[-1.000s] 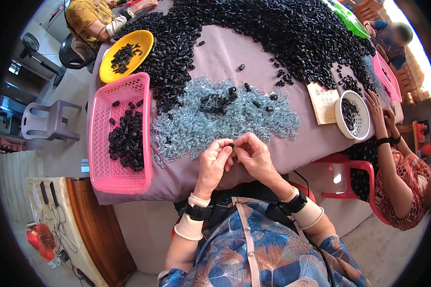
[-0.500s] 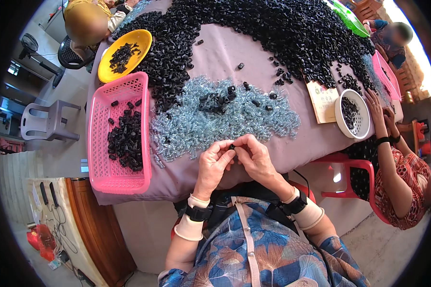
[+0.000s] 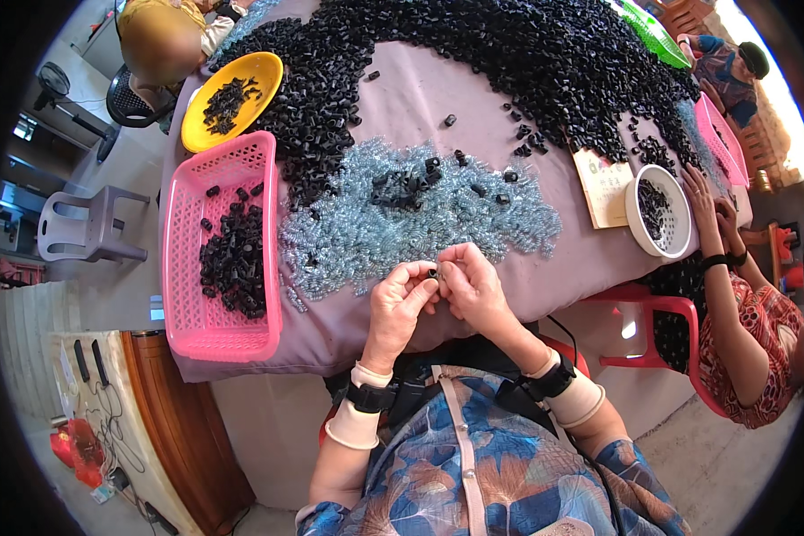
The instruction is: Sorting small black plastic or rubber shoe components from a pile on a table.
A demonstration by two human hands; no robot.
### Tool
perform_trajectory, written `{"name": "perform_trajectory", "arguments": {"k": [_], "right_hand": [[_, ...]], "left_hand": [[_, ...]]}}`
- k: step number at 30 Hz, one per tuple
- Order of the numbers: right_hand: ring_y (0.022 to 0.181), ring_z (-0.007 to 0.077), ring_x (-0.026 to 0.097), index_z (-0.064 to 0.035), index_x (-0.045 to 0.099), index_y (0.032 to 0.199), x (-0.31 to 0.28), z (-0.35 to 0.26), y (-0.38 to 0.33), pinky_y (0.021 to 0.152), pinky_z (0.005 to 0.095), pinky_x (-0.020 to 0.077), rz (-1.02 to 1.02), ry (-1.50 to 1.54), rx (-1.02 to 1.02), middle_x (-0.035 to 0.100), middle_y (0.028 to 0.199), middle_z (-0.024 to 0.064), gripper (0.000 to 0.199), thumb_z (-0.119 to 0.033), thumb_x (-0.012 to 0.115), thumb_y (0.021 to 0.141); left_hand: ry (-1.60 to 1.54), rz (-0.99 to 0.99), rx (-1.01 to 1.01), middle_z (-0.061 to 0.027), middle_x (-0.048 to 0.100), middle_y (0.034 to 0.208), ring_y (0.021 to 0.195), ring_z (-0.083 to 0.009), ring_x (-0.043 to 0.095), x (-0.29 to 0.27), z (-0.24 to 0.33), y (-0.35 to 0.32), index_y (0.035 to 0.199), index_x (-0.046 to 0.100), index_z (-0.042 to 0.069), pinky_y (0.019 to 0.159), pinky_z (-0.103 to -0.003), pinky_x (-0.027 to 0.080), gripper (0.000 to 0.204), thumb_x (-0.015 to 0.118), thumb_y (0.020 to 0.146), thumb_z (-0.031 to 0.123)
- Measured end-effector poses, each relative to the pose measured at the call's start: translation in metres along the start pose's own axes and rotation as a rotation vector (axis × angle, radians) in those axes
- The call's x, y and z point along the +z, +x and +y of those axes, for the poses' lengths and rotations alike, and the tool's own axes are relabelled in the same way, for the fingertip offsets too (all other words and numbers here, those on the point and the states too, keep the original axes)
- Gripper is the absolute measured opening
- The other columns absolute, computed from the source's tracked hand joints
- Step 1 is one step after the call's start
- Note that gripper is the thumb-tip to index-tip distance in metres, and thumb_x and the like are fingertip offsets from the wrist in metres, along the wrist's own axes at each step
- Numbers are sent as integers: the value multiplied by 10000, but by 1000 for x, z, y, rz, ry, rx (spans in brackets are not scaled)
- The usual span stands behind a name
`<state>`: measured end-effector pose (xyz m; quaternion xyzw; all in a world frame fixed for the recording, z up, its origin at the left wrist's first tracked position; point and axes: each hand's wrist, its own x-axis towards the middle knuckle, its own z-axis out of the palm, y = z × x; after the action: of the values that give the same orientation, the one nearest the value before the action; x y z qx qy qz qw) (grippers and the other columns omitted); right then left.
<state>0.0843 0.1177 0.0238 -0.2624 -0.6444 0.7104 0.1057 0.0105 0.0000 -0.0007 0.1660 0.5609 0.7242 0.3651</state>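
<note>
Pinching a small black cap [image 3: 432, 272] between the fingertips of both hands, the person holds it just above the near edge of the table [image 3: 509, 268]. The cap is tiny, dark and roughly cylindrical, with a matte plastic look; finer detail is too small to make out. The left hand [image 3: 399, 304] curls its thumb and forefinger onto the cap from the left, and the right hand [image 3: 473, 288] closes on it from the right, the fingertips of both meeting around it.

At the far left of the table sits a pink basket [image 3: 188, 295], rectangular, of latticed plastic, with a loose heap of the same black caps inside. Behind it lies a yellow bowl [image 3: 196, 134], smooth and round, also holding some caps. Just right of the basket and directly beyond the hands spreads a pile of springs [image 3: 366, 232], thin pale blue-grey wire coils that glint and tangle into a flat, fuzzy mat, with a few black caps scattered on top. Farther back a large heap of black caps [image 3: 527, 62] covers much of the mauve tablecloth. To the right lie a tan card [image 3: 603, 188] and a white round bowl [image 3: 639, 223] holding caps, with another person's hand [image 3: 701, 201] resting at its rim. A second pink basket [image 3: 719, 138] and a green basket [image 3: 652, 31] stand at the far right edge.
</note>
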Motion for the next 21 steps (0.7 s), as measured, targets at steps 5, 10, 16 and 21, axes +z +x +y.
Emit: {"name": "perform_trajectory", "arguments": {"k": [5, 10, 16, 21], "right_hand": [[475, 55, 426, -24, 482, 1015, -3, 0, 2, 386, 200, 337, -27, 207, 177, 500, 651, 11, 127, -122, 474, 933], [440, 52, 405, -35, 484, 1015, -4, 0, 3, 349, 197, 315, -31, 244, 198, 494, 639, 10, 133, -138, 484, 931], [441, 54, 424, -29, 480, 1014, -8, -4, 2, 360, 202, 331, -69, 37, 82, 491, 610, 4, 134, -136, 476, 933], [447, 52, 429, -21, 480, 1011, -14, 1, 2, 383, 204, 352, -40, 61, 63, 494, 614, 2, 123, -117, 453, 939]], "left_hand": [[42, 5, -16, -16, 623, 808, 673, -61, 551, 1, 4, 0, 1075, 576, -7, 599, -189, 457, 207, 584, 884, 73], [38, -11, -10, -10, 615, 799, 667, -56, 543, 1, 5, 0, 1074, 579, -5, 599, -186, 452, 205, 584, 884, 70], [40, -18, -1, -9, 610, 794, 663, -53, 539, -1, 2, 0, 1065, 586, -3, 594, -184, 449, 199, 590, 880, 70], [-28, 3, -31, -7, 603, 784, 659, -54, 541, -1, 5, -1, 1059, 594, -1, 590, -182, 449, 200, 604, 871, 67]]}}
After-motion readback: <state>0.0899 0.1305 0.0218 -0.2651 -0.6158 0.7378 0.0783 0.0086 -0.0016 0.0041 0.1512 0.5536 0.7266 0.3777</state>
